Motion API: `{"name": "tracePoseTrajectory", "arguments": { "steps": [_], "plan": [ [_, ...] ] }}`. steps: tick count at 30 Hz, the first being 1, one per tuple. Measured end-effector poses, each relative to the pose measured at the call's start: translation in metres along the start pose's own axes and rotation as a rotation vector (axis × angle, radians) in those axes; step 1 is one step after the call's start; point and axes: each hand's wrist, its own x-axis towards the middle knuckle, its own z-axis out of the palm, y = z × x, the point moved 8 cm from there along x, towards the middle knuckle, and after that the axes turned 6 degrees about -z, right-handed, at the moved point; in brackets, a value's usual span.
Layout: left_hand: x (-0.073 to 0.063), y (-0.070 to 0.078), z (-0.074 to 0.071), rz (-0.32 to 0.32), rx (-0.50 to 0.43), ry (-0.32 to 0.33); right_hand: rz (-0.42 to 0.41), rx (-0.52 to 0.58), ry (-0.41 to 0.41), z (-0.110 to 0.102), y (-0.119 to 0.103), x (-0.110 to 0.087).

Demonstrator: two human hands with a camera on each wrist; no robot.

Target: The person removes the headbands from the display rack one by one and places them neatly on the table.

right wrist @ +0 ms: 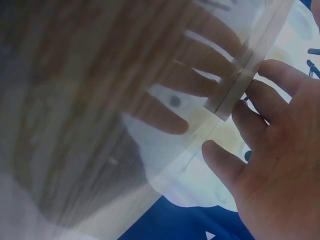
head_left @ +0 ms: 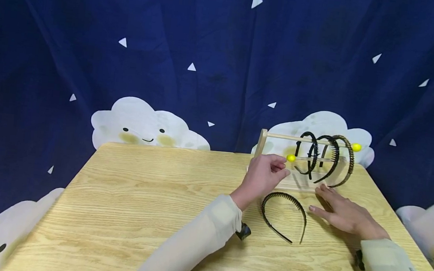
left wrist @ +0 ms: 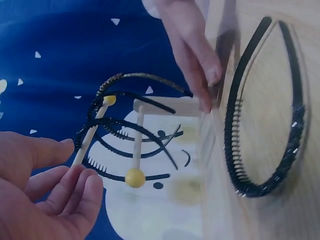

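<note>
A wooden rack point(head_left: 261, 143) with yellow-tipped rods stands at the back right. Black toothed headbands point(head_left: 335, 161) and a brown one point(head_left: 351, 162) hang from it. My left hand point(head_left: 261, 176) is at the rack's left side, close to a yellow knob point(head_left: 290, 158), its fingers loosely bent with a gap to the thumb. The left wrist view shows no headband in its grasp. With fingers spread, my right hand point(head_left: 345, 213) touches the front edge of the rack's base point(right wrist: 231, 95). Between the hands a loose black headband point(head_left: 283, 195) lies on the table.
The wood-grain table point(head_left: 137, 206) stretches left and forward of the rack. Behind it hangs a dark blue curtain point(head_left: 195, 26) with white triangles and clouds.
</note>
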Motion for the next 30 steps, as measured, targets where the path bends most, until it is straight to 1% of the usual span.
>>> {"name": "tracePoseTrajectory", "arguments": {
  "steps": [4, 8, 10, 14, 17, 20, 22, 27, 30],
  "plan": [
    [0.005, 0.009, -0.001, 0.032, 0.016, 0.014, 0.009, -0.007, -0.003, 0.000, 0.001, 0.000],
    [0.009, 0.016, 0.002, 0.043, 0.007, 0.016, 0.006, -0.007, 0.004, -0.001, 0.001, 0.000],
    [0.011, 0.017, 0.005, 0.036, -0.017, 0.015, 0.002, -0.004, 0.007, -0.001, 0.001, 0.000],
    [0.014, 0.020, 0.009, 0.025, -0.097, 0.009, 0.005, 0.000, 0.007, -0.001, 0.001, -0.001],
    [0.016, 0.021, 0.012, 0.014, -0.138, 0.016, 0.009, 0.000, 0.007, -0.001, 0.002, -0.001],
    [0.019, 0.020, 0.016, -0.005, -0.160, 0.026, 0.004, -0.002, 0.008, 0.000, 0.002, -0.001],
    [0.020, 0.019, 0.019, -0.020, -0.150, 0.031, 0.001, -0.002, 0.012, 0.000, 0.002, -0.001],
    [0.021, 0.018, 0.025, -0.052, -0.147, 0.024, 0.001, -0.002, 0.013, 0.000, 0.003, -0.001],
    [0.021, 0.017, 0.029, -0.062, -0.166, 0.021, 0.003, 0.004, 0.011, 0.001, 0.003, -0.001]
  ]
}}
